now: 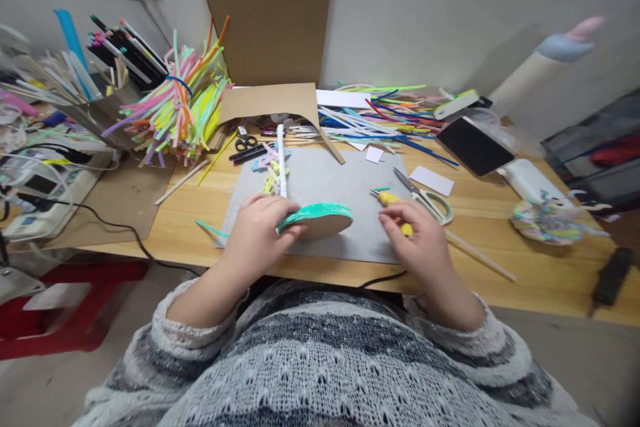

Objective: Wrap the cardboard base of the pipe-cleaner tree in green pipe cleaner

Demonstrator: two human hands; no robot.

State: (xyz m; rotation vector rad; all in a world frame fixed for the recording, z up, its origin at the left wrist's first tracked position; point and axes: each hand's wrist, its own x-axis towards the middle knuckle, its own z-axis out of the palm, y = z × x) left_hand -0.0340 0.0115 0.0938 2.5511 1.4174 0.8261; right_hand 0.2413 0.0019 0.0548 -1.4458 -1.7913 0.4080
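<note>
My left hand [260,230] is closed around a flat oval cardboard disc [320,219] edged with teal pipe cleaner, holding it level just above the grey mat [345,177]. A white pipe cleaner [281,160] runs up from that hand. My right hand [417,237] is closed on a yellow glue gun [393,201] whose tip points left, its black cord trailing off the table edge. Small pastel pipe-cleaner shapes [269,170] lie on the mat behind the disc.
Scissors [425,199] lie right of the glue gun. A bundle of coloured pipe cleaners [175,107] stands at left, loose ones [380,117] at the back. A phone [474,145], cardboard sheets [265,20], a pen holder [120,47] and a woven pastel ring [545,221] ring the wooden table [500,260].
</note>
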